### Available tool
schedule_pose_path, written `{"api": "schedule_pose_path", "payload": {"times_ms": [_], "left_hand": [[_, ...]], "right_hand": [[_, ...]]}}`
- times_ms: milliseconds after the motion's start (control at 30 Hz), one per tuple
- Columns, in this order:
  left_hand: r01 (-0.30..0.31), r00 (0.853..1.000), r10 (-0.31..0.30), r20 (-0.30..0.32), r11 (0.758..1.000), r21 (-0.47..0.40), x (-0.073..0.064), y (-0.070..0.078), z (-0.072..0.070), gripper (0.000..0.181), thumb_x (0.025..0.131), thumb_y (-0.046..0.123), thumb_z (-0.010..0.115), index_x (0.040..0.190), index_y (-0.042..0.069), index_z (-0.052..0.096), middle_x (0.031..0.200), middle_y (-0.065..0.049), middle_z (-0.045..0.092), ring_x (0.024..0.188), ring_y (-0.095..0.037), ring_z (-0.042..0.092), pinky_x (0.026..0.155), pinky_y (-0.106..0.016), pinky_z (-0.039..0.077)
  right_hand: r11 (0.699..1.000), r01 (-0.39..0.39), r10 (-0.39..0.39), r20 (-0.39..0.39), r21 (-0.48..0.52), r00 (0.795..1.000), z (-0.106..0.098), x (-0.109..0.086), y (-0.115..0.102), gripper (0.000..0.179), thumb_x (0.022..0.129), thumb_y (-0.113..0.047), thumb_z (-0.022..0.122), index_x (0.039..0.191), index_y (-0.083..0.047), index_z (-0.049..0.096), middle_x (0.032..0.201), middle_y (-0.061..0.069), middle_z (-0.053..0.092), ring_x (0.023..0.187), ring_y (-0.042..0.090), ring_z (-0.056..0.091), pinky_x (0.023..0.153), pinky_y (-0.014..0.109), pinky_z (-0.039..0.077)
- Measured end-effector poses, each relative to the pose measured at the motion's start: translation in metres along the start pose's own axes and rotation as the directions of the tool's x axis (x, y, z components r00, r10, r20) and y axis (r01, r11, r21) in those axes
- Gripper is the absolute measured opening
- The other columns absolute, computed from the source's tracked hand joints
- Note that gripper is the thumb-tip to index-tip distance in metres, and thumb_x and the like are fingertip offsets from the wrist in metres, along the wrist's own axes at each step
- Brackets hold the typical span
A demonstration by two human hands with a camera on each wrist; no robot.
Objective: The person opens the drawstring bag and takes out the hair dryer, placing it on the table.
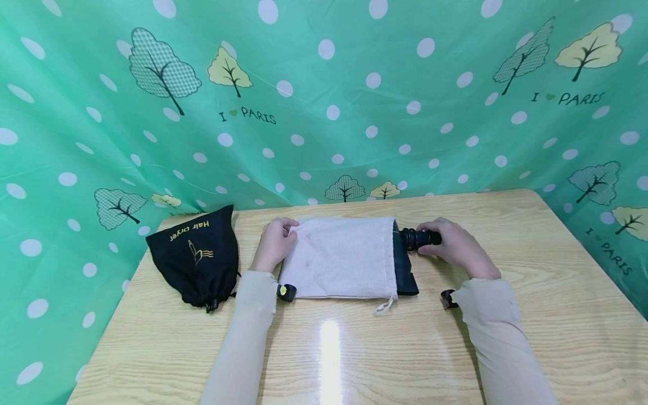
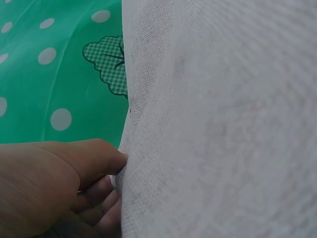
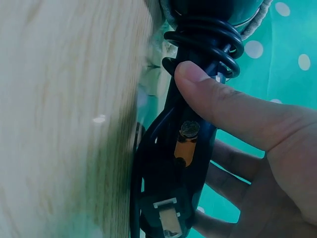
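A pale cloth drawstring bag lies flat on the table, its mouth to the right. Out of the mouth sticks a dark hair dryer, the rest of it hidden in the cloth. A black cord is coiled round its handle, which also carries an orange switch. My right hand grips the handle, thumb just below the coils and fingers behind. At the bag's closed far-left corner, my left hand pinches the cloth between thumb and fingers.
To the left lies a black drawstring pouch printed "Hair Dryer", close beside my left forearm. The wooden table ends at a green dotted curtain behind. A white drawstring trails from the bag's near mouth corner.
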State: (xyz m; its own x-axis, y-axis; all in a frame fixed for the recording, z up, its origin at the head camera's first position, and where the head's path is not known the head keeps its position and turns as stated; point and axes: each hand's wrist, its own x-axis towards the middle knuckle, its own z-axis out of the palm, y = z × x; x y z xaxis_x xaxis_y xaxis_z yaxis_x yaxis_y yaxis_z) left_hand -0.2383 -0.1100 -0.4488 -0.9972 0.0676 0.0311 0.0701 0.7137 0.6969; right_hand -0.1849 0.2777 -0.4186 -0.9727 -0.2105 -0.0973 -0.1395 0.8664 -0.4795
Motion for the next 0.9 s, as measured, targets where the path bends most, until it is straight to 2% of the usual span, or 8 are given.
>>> {"api": "schedule_pose_path", "payload": {"times_ms": [400,600,733,900], "left_hand": [[0.044,0.999,-0.044,-0.002,0.999,-0.004,0.001,0.0,0.002,0.027,0.094,0.005,0.055,0.118,0.004,0.069,0.103,-0.013,0.06,0.09,-0.025,0.056,0.082,-0.039,0.05],[0.038,0.999,-0.038,-0.004,0.999,-0.019,0.001,-0.001,0.002,0.028,0.093,0.004,0.055,0.117,0.004,0.069,0.102,-0.012,0.06,0.086,-0.023,0.055,0.079,-0.038,0.049],[0.03,0.999,-0.03,0.014,0.998,-0.052,0.002,-0.003,0.002,0.027,0.095,0.007,0.055,0.119,0.004,0.068,0.104,-0.013,0.061,0.088,-0.024,0.057,0.081,-0.038,0.05],[0.036,0.999,-0.033,0.039,0.996,-0.081,0.002,-0.006,0.001,0.03,0.1,0.017,0.056,0.125,0.003,0.062,0.115,-0.016,0.065,0.104,-0.03,0.062,0.092,-0.043,0.051]], "right_hand": [[1.0,-0.014,0.014,0.024,-0.004,1.0,-0.004,0.0,-0.003,0.047,0.089,-0.017,0.075,0.133,-0.004,0.06,0.138,0.029,0.051,0.126,0.05,0.047,0.1,0.065,0.041],[1.0,-0.011,0.011,0.04,0.004,0.999,-0.005,0.0,-0.002,0.048,0.09,-0.015,0.074,0.134,-0.003,0.059,0.139,0.03,0.05,0.129,0.05,0.045,0.102,0.064,0.04],[1.0,0.016,-0.015,0.04,-0.017,0.999,-0.003,0.001,-0.005,0.049,0.09,-0.015,0.074,0.133,0.001,0.057,0.137,0.032,0.049,0.128,0.051,0.043,0.105,0.064,0.038],[0.992,0.077,-0.077,0.01,-0.099,0.997,0.002,0.003,-0.017,0.059,0.086,-0.017,0.078,0.135,0.003,0.053,0.138,0.031,0.048,0.13,0.05,0.037,0.107,0.065,0.034]]}}
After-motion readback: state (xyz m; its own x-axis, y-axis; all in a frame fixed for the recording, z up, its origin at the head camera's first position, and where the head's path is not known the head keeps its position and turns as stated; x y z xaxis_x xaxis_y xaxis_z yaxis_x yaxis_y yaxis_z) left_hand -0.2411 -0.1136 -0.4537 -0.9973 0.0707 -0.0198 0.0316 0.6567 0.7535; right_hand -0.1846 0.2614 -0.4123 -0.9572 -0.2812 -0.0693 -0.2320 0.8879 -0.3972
